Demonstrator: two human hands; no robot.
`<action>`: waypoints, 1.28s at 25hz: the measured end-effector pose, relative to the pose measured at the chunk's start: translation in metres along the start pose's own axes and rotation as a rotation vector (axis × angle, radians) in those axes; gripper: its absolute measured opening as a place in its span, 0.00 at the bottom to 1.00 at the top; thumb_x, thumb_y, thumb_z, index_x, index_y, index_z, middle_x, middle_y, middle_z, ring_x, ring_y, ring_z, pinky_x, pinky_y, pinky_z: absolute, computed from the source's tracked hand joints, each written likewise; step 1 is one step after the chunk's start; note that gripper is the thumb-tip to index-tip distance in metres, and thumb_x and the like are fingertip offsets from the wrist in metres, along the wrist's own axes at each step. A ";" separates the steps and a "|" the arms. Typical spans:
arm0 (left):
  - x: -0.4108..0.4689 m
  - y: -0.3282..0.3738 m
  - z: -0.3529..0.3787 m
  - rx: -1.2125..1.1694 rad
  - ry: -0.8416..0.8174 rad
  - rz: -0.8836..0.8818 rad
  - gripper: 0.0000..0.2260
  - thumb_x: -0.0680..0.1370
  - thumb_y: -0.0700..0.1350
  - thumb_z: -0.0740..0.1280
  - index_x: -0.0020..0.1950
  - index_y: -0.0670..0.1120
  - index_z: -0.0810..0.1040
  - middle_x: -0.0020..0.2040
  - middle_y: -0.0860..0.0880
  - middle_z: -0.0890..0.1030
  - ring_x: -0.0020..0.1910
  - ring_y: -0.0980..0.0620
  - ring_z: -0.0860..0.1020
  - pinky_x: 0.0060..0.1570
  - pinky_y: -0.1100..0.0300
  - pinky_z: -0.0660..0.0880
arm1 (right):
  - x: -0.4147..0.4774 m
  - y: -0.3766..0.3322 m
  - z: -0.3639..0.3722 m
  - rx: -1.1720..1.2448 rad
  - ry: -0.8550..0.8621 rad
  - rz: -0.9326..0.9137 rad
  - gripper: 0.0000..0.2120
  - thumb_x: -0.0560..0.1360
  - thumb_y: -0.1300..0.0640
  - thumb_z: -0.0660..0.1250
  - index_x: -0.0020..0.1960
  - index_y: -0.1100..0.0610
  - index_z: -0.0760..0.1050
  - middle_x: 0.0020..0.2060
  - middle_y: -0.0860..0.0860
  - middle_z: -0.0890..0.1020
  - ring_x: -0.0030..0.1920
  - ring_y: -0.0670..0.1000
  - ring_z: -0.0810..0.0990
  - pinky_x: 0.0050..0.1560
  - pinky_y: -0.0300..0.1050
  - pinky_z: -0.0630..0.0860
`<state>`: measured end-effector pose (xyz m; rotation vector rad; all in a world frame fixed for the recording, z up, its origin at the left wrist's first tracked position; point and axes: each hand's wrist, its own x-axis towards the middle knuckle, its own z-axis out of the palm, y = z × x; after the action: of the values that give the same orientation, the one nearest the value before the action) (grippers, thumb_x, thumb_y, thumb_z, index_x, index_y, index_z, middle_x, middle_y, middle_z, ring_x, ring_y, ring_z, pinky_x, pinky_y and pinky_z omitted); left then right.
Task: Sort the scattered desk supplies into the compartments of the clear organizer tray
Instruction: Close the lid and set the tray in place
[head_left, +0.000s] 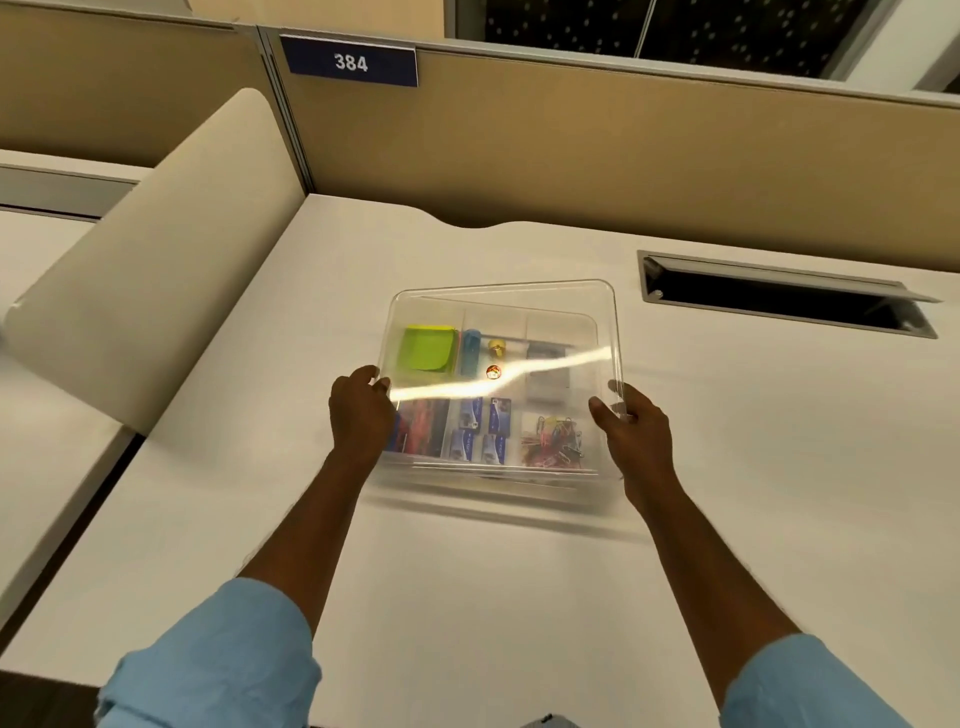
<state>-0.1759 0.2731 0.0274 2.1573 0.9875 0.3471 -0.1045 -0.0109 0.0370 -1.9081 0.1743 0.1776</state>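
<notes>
A person's left hand (358, 410) and right hand (631, 426) grip the left and right edges of a clear plastic organizer tray (605, 312) over the middle of a pale, smooth desk (260, 467). On each hand the thumb lies over the rim and the fingers curl around the side. The tray is a rounded-corner rectangle with glossy walls, and a bright streak of reflected light crosses it. Whether a separate clear cover sits on top cannot be told. In the far row, the left compartment holds a pad of lime-green sticky notes (423, 347). The next one holds a narrow blue item (471, 352), a small yellow piece (497, 347) and a tiny red-and-white round object (493, 371). A pale grey item (545, 371) on the right is too blurred to identify. In the near row are red and blue supplies (423, 427) on the left, small blue-and-white boxes (480, 430) in the middle and a tangle of coloured paper clips (553, 435) on the right. Light blue sleeves (223, 660) cover both forearms. A rectangular metal-framed cable slot (784, 296) is sunk into the desk at far right. A cream rounded divider panel (156, 249) stands at left. A tan fabric partition (571, 145) at the far edge carries a blue plate reading 384 (351, 62).
</notes>
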 end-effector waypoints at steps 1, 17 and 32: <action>0.002 0.000 0.000 0.001 -0.005 0.003 0.13 0.79 0.37 0.61 0.63 0.37 0.75 0.58 0.34 0.78 0.60 0.38 0.75 0.58 0.56 0.68 | -0.001 0.002 0.002 -0.023 0.016 -0.011 0.18 0.74 0.53 0.70 0.62 0.54 0.76 0.46 0.50 0.77 0.48 0.51 0.76 0.51 0.44 0.73; 0.019 -0.012 0.003 -0.130 -0.038 -0.017 0.15 0.79 0.41 0.64 0.64 0.37 0.75 0.61 0.37 0.79 0.63 0.42 0.75 0.66 0.54 0.67 | -0.002 0.028 0.029 -0.226 0.047 0.012 0.13 0.80 0.52 0.57 0.56 0.61 0.72 0.48 0.58 0.72 0.52 0.55 0.71 0.60 0.52 0.71; 0.019 -0.031 0.011 -0.155 -0.118 -0.008 0.17 0.81 0.52 0.58 0.36 0.44 0.65 0.31 0.49 0.68 0.34 0.48 0.67 0.36 0.56 0.61 | 0.001 0.033 0.033 -0.330 0.075 -0.076 0.17 0.83 0.51 0.50 0.66 0.59 0.68 0.54 0.59 0.80 0.53 0.60 0.79 0.51 0.49 0.74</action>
<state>-0.1747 0.2951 -0.0029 2.0094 0.8746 0.2795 -0.1113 0.0095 -0.0044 -2.2479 0.1282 0.0865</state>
